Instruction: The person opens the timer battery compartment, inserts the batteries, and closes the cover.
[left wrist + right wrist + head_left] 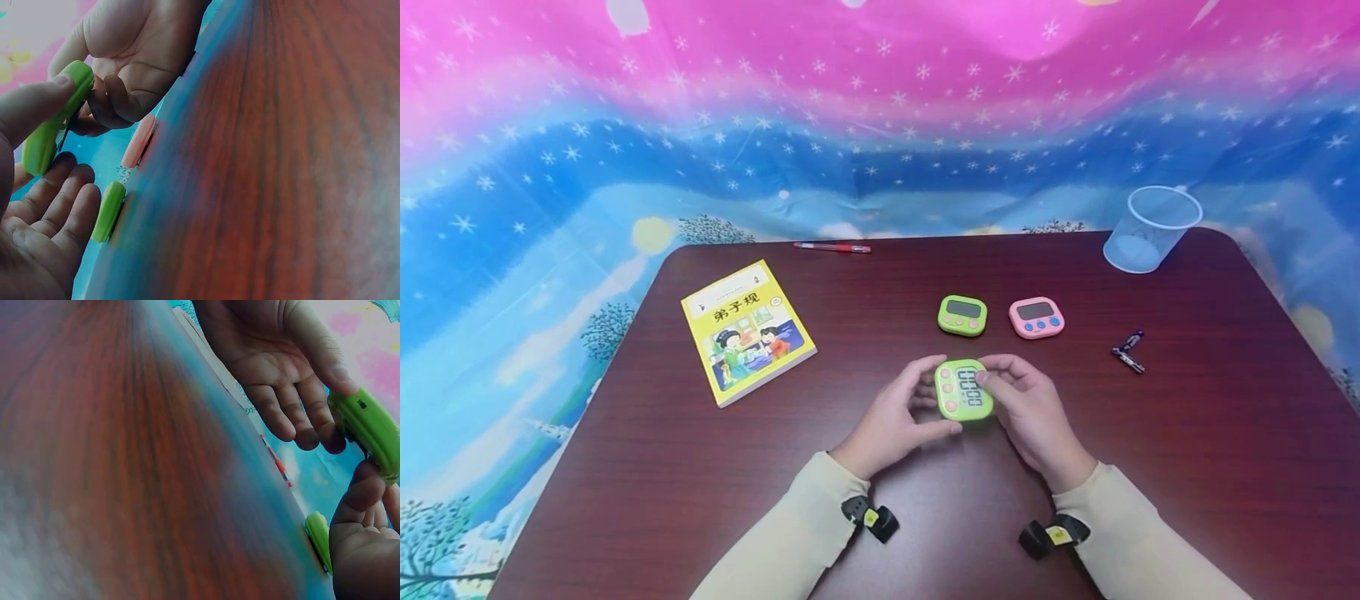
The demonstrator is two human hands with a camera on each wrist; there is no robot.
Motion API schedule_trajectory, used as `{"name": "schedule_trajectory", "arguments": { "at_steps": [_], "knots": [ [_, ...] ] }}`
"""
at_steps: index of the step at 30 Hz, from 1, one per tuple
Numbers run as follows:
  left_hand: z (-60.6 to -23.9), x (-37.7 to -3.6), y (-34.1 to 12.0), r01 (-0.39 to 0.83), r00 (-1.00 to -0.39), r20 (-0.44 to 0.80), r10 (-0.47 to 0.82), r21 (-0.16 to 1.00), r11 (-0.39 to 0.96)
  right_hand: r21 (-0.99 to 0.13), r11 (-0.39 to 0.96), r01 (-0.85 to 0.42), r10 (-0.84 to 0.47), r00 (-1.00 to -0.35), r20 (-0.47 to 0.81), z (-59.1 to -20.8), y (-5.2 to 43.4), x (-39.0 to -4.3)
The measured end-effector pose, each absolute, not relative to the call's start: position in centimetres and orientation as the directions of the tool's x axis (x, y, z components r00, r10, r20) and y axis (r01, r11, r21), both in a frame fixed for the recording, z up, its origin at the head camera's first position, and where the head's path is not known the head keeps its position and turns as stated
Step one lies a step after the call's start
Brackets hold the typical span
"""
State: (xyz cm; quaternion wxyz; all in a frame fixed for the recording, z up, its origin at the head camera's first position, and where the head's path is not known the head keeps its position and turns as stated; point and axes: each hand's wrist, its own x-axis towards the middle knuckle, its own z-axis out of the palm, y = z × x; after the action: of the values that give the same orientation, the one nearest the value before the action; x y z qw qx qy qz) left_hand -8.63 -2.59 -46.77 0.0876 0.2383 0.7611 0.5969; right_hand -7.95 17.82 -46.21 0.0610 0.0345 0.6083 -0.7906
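Both hands hold a light green digital timer [962, 400] above the table, its face turned up and sideways. Large dark digits and three orange-pink buttons show on it. My left hand [891, 421] grips its edges between thumb and index finger; the other left fingers extend below it in the left wrist view. At the opposite side, my right hand [1036, 417] pinches the timer, thumb over the screen and fingers behind. Just beyond lie a second green timer [962, 316] and a pink timer [1037, 318] with blue buttons, both with blank screens.
On the right of the dark wooden table [700, 500] lie two small batteries [1128, 352]. A white mesh basket [1133, 254] stands at the far right corner. To the left are a yellow book [748, 333] and, along the back edge, a red pen [832, 247].
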Motion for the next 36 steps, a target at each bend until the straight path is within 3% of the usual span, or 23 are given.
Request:
{"name": "schedule_trajectory", "arguments": {
  "at_steps": [6,14,20,29,36],
  "knots": [
    [-46.9,-8.6,-2.6,0.286,-0.892,0.194,0.407,0.942,0.177,-0.959,-0.245,0.144,-0.118,-0.986,-0.118,-46.2,17.7,-7.7],
    [-46.9,-8.4,-2.5,0.25,-0.936,0.19,0.296,0.952,0.179,-0.933,-0.314,0.177,-0.127,-0.981,-0.144,-46.5,16.8,-7.2],
    [-46.9,-8.2,-2.3,0.221,-0.961,0.176,0.213,0.952,0.212,-0.94,-0.294,0.173,-0.147,-0.98,-0.134,-46.5,16.1,-6.6],
    [-46.9,-8.3,-2.2,0.212,-0.941,0.185,0.284,0.975,0.066,-0.957,-0.263,0.12,-0.104,-0.99,-0.096,-46.4,16.5,-6.8],
    [-46.6,-8.7,-3.0,0.21,-0.908,0.147,0.392,0.97,0.123,-0.978,-0.169,0.12,-0.154,-0.984,-0.094,-46.2,18.4,-7.7]
  ]
}}
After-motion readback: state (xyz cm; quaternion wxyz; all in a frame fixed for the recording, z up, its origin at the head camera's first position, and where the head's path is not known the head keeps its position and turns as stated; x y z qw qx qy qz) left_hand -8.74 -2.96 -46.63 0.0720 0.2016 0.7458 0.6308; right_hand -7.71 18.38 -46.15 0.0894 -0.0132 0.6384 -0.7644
